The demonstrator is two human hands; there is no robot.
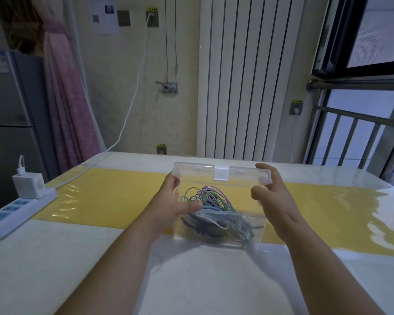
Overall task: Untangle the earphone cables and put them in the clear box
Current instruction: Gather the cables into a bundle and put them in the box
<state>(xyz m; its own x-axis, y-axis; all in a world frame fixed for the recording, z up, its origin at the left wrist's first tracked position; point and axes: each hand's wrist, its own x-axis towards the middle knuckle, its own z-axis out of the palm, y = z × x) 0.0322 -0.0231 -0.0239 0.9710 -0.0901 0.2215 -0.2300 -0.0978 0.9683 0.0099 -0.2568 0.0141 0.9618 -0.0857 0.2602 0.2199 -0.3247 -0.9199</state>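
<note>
At the middle of the bench (96,251), seen from the head camera, the clear box (214,238) sits between both hands with its long axis running left to right, over the near edge of a yellow mat (105,196). Its lid (196,172) stands raised on the far side. The earphone cables (210,196) lie inside, though a bundle of purple, green and blue loops rises above the near rim, so closing would probably trap them. The left hand (172,202) holds the box's left end, fingers (171,179) curled behind the lid's left corner and thumb lying across the rim, touching the loops. The right hand (274,198) grips the lid's right end, fingers (267,172) hooked over its far corner, thumb in front. The loops lie just right of the left thumb, so that hand looks better placed to press them down before the lid swings toward the person
</note>
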